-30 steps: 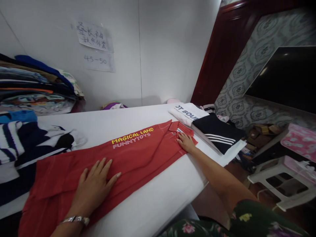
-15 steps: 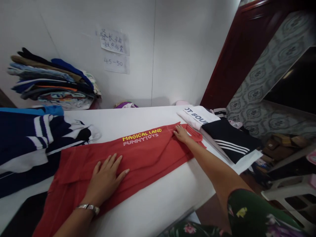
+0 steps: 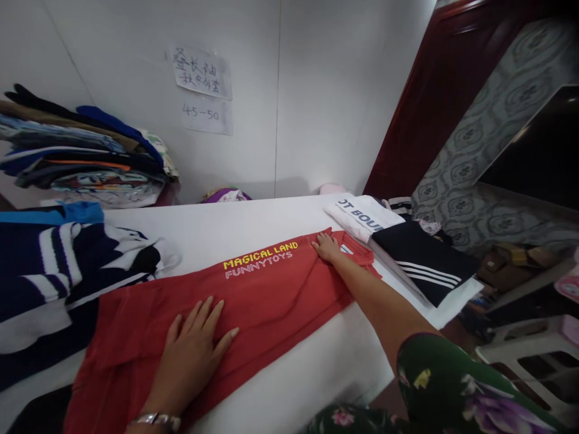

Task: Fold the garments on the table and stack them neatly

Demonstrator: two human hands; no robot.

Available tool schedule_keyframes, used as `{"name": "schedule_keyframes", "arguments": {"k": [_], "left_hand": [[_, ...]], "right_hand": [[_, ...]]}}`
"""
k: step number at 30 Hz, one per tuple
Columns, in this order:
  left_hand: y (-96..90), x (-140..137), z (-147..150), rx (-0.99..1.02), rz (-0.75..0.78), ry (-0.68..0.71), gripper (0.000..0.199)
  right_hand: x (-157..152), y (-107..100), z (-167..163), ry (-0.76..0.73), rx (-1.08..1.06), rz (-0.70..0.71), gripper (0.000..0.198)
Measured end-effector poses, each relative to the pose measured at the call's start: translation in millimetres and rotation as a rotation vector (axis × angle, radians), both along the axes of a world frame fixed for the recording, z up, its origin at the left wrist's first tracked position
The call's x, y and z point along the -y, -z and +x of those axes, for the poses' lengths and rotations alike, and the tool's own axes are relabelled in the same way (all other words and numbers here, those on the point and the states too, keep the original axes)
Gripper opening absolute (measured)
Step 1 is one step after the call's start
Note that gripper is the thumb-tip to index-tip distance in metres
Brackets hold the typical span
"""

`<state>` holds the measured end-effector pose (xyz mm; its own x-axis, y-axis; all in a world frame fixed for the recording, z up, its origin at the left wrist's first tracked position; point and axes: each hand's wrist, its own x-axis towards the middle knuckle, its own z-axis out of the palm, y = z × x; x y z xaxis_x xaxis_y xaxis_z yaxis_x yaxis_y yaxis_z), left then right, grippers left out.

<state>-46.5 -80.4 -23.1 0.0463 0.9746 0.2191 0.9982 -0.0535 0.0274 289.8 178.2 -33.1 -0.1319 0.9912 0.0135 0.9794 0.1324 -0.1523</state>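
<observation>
A red shirt with yellow and white lettering lies folded lengthwise across the table, its collar to the right. My left hand rests flat on its lower body, fingers spread. Near the collar, my right hand lies on the upper edge of the cloth, fingers stretched out and slightly bent. Neither hand grips the fabric. The shirt's bottom end reaches the lower left, partly covered by my left forearm.
Navy-and-white striped clothes are heaped on the left, below a tall stack of folded clothes. On the right lie a folded white shirt and a black garment with white stripes. The white table meets a wall with paper signs.
The view has shifted slightly, so the shirt and hands sit a little lower. Both hands stay flat on the red shirt in nearly the same places.
</observation>
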Motion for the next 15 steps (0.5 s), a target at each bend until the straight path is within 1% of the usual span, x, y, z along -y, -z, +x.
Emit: {"name": "schedule_keyframes", "arguments": {"k": [5,8,11,15], "left_hand": [[1.0,0.7,0.8,0.012,0.005,-0.016,0.063],[0.7,1.2,1.3,0.021,-0.007,-0.021,0.064],[-0.1,1.5,1.7,0.029,-0.012,-0.018,0.064],[-0.2,1.5,2.0,0.057,-0.003,-0.009,0.063]], "right_hand": [[-2.9,-8.0,3.3,-0.006,0.004,-0.010,0.048],[-7.3,-13.2,9.7,0.028,0.009,-0.009,0.050],[-9.9,-11.5,15.6,0.076,0.021,-0.041,0.054],[-10.1,-8.1,19.4,0.094,0.033,-0.077,0.056]]}}
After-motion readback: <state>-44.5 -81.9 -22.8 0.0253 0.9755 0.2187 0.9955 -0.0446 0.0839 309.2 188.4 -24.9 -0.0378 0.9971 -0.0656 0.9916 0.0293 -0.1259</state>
